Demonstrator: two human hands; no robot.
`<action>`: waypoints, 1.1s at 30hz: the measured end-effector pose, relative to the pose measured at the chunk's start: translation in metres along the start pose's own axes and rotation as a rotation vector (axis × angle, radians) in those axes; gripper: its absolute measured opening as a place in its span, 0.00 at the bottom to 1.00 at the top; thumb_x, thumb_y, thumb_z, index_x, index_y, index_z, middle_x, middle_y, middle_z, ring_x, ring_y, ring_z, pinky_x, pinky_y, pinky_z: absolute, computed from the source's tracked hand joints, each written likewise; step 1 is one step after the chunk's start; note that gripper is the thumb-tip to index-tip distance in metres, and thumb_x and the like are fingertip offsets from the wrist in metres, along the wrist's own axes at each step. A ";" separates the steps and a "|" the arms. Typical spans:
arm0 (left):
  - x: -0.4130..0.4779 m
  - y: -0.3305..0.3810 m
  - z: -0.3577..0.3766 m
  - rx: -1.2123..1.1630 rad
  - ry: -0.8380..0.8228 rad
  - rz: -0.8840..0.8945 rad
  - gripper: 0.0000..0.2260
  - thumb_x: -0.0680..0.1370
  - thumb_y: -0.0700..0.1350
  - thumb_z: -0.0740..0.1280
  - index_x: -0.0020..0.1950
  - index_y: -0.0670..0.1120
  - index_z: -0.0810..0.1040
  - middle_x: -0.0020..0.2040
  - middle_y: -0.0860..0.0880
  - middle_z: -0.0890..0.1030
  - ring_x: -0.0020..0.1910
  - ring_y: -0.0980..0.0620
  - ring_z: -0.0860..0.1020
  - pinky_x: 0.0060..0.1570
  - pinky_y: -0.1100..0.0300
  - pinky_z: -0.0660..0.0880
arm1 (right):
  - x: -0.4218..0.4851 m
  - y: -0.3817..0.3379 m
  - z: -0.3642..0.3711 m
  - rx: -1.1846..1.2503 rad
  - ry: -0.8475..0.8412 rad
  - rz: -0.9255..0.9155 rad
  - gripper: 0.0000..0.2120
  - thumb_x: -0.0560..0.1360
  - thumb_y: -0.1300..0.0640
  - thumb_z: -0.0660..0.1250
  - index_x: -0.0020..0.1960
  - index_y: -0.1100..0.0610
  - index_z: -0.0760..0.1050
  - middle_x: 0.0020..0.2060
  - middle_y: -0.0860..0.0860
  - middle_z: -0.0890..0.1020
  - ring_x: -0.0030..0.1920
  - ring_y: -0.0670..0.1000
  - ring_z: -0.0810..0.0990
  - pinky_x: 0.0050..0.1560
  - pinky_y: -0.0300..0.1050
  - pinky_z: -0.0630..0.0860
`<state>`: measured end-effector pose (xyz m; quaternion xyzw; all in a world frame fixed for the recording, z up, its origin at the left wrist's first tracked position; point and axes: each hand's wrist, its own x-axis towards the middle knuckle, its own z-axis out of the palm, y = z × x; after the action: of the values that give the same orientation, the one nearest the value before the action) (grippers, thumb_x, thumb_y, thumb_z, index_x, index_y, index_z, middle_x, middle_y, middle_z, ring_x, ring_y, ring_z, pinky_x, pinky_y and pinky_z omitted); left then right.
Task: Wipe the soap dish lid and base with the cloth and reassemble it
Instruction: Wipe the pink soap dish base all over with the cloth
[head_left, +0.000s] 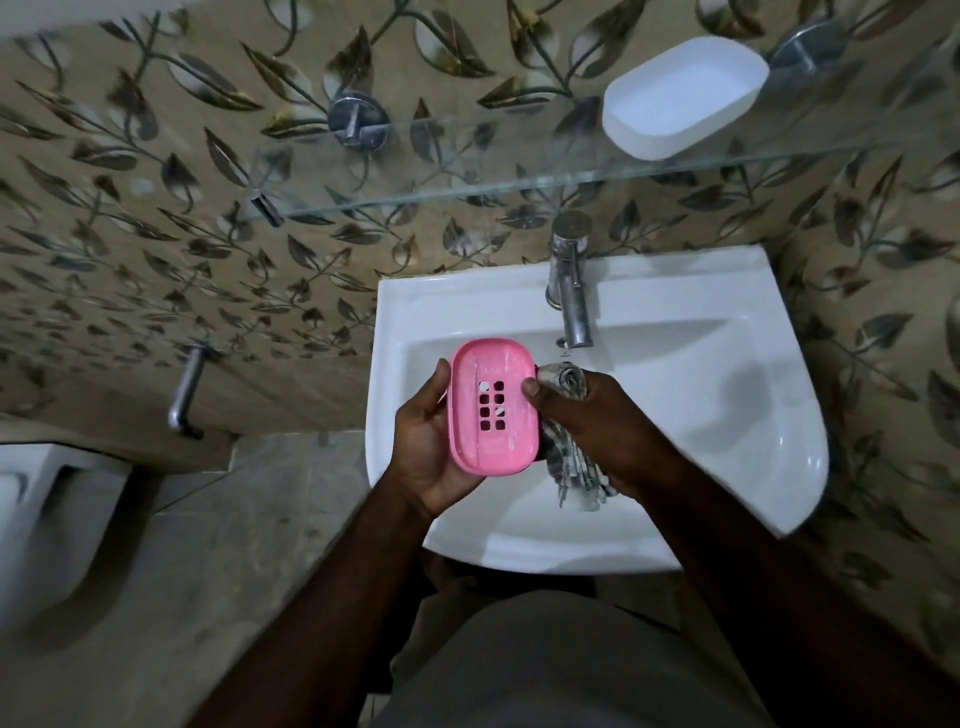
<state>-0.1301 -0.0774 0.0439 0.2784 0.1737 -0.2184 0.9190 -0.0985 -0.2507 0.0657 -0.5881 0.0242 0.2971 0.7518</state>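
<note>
Over the sink (727, 415) the left hand (426, 441) cups the pink piece (480, 364), the right hand (587, 421) grips the cloth (571, 470) beside it, the white piece (680, 98) sits on the shelf (467, 171) above; wiping should work around the holes (485, 399).

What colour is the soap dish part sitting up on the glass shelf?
Plain white; the soap dish part shows clearly in the head view.

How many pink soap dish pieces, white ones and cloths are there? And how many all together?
Pink: 1, the pink piece in the left hand
White: 1, the white piece on the shelf
Cloths: 1, the cloth in the right hand
Total: 3
</note>
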 end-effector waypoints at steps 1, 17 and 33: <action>0.001 -0.003 0.000 -0.014 -0.037 -0.012 0.31 0.77 0.62 0.56 0.66 0.38 0.77 0.63 0.38 0.78 0.62 0.39 0.76 0.68 0.39 0.65 | -0.001 -0.002 -0.002 -0.002 -0.009 0.000 0.06 0.78 0.60 0.67 0.47 0.64 0.77 0.30 0.59 0.81 0.27 0.52 0.81 0.27 0.42 0.78; -0.003 -0.015 0.019 -0.003 -0.018 -0.012 0.33 0.78 0.60 0.56 0.76 0.40 0.63 0.75 0.34 0.64 0.71 0.36 0.66 0.63 0.40 0.68 | -0.044 -0.046 -0.051 -0.069 0.079 -0.099 0.07 0.74 0.69 0.68 0.52 0.66 0.79 0.34 0.61 0.83 0.32 0.56 0.81 0.30 0.45 0.79; -0.007 -0.025 0.046 0.126 0.112 0.248 0.28 0.78 0.56 0.61 0.74 0.43 0.68 0.67 0.39 0.75 0.66 0.41 0.75 0.65 0.48 0.72 | -0.028 -0.037 0.036 -0.217 0.194 -0.237 0.06 0.73 0.55 0.71 0.49 0.52 0.83 0.41 0.48 0.87 0.43 0.47 0.86 0.52 0.54 0.82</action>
<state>-0.1392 -0.1210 0.0727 0.3666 0.1750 -0.0980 0.9085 -0.1149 -0.2350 0.1199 -0.6904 -0.0051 0.1491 0.7079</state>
